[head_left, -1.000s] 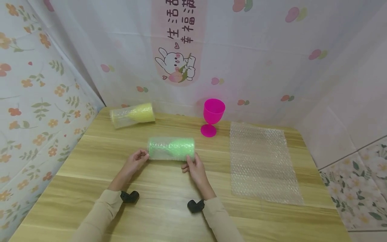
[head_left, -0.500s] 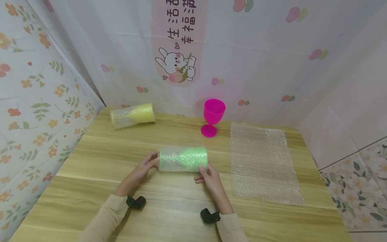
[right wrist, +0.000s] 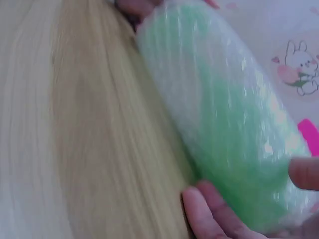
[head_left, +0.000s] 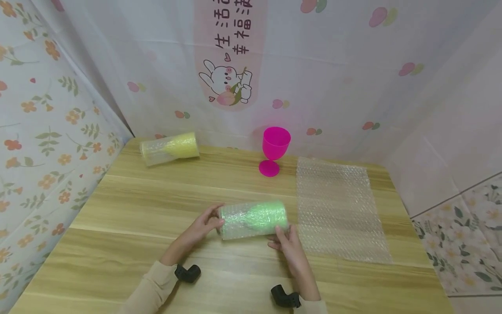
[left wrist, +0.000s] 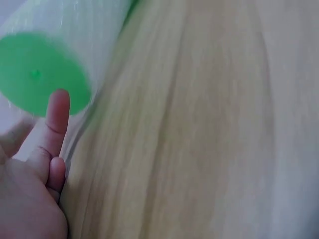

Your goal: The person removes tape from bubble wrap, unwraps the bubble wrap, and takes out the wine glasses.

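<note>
A green goblet (head_left: 267, 216) lies on its side inside a roll of clear bubble wrap (head_left: 232, 222), held between both hands. My left hand (head_left: 204, 226) holds the base end, with thumb and fingers about the edge of the roll. In the left wrist view the round green base (left wrist: 30, 69) shows through the roll's end, and one finger reaches across it. At the cup end my right hand (head_left: 292, 249) grips the roll. The right wrist view has its thumb (right wrist: 305, 173) on one side and fingers (right wrist: 199, 206) on the other.
A pink goblet (head_left: 276, 144) stands upright at the back of the wooden table (head_left: 129, 209). Back left lies a yellow goblet (head_left: 182, 146) rolled in bubble wrap. To the right a flat bubble wrap sheet (head_left: 339, 209) is spread out. A printed curtain (head_left: 329, 78) hangs behind.
Both hands have carried the wrapped green goblet to the right and nearer to me. It now tilts slightly, with the cup end farther back. The other goblets and the flat sheet stay in place.
</note>
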A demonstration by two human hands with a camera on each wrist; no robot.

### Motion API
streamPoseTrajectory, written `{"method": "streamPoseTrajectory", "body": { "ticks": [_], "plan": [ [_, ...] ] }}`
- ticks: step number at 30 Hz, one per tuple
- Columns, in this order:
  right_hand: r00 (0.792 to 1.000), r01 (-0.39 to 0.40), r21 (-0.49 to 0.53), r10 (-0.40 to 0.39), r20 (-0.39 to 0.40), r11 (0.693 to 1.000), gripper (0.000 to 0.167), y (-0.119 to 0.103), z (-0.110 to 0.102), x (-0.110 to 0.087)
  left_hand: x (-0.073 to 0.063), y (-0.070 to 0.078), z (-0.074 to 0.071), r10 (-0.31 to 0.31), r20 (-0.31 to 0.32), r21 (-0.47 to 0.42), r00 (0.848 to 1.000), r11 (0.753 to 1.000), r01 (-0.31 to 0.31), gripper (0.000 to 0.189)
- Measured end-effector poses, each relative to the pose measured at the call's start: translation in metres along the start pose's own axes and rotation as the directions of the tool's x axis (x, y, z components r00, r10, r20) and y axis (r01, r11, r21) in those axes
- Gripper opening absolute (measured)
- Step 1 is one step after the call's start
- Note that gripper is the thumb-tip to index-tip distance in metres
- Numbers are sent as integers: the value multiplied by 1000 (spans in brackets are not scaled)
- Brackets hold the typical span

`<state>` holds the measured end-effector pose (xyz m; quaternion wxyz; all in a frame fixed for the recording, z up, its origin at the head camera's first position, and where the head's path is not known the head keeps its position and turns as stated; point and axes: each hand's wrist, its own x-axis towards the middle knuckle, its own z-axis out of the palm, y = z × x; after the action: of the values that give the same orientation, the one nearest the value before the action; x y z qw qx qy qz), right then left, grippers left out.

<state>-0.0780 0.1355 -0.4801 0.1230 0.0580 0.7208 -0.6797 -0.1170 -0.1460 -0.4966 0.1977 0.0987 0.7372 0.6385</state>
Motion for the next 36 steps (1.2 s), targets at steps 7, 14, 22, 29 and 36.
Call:
{"method": "streamPoseTrajectory", "body": {
  "ticks": [7, 14, 22, 29, 36],
  "plan": [
    [996, -10, 27, 13, -93, 1000, 86, -12, 5, -2, -2, -3, 1, 44, 47, 113, 998, 992, -49, 31],
    [992, 60, -58, -53, 116, 996, 97, -15, 18, -7, -2, -2, 10, 102, 124, 163, 987, 979, -121, 27],
    [966, 76, -117, -44, 256, 990, 95, -19, 35, -8, 0, 1, 15, -6, 159, 66, 987, 998, -4, 71],
    [953, 41, -230, 32, 302, 972, 88, -22, 30, -14, -1, 2, 16, -73, 96, 83, 993, 994, 65, 59],
    [930, 88, -265, 16, 367, 960, 84, -26, 30, -19, 5, 6, 15, -113, 53, 14, 992, 994, 113, 61]
  ]
}}
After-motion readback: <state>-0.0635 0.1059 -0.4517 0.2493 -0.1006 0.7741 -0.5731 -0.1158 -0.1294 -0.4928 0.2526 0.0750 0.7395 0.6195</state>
